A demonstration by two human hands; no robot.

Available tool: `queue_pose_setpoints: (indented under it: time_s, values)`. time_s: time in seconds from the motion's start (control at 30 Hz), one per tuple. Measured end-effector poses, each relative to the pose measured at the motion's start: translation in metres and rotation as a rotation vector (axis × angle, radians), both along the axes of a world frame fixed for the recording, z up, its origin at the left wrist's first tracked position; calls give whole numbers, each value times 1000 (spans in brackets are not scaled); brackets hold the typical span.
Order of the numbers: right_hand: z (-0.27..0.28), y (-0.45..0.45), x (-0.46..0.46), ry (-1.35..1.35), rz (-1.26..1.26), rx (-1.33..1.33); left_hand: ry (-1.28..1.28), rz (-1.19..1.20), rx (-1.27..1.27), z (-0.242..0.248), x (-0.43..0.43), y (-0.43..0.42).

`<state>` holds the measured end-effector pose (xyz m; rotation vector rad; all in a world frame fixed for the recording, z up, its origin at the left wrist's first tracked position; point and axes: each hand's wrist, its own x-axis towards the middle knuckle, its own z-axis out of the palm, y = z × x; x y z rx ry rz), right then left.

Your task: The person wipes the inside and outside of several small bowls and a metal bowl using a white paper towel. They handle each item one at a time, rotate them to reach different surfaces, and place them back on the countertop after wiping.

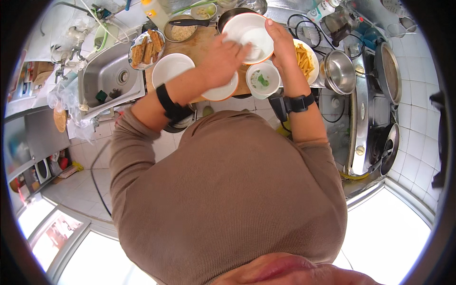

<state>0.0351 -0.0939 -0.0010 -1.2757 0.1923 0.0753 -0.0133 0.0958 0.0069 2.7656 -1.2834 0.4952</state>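
My right hand (pixel 283 39) grips the right rim of a white bowl with an orange edge (pixel 262 26), which is tilted above the wooden counter board. My left hand (pixel 224 58), blurred, reaches over the near left side of that bowl; whether its fingers touch the inside I cannot tell. Below it lies another orange-rimmed white bowl (pixel 222 93), partly hidden by my left wrist. A white bowl (pixel 172 67) sits to the left. Under the held bowl stands a smaller white bowl (pixel 254 87) with green leaves in it. A plate of yellow strips (pixel 311 66) is beside my right wrist.
A plate of fried brown pieces (pixel 148 50) and a metal bowl of crumbs (pixel 182 32) stand at the left, near a steel sink (pixel 108 76). A black-handled pan (pixel 229 17) is behind. Stacked steel bowls (pixel 341 73) and a gas stove (pixel 361 117) are at the right.
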Motion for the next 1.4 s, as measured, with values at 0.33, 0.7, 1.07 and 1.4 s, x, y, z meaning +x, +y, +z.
queue_pose_setpoints:
  time_s: [0.33,0.7,1.07,1.4]
  values:
    - [1,-5,4,67,129,-67,219,-124,203,3,14,15]
    - [-3,3,-7,30,306,-161,-618,-276,523,-6,52,23]
    - [-9,12,-25,-355,-19,81,444,46,-597,-7,-8,-53]
    - [21,-26,-21,-136,136,124,-215,-350,50,10,14,15]
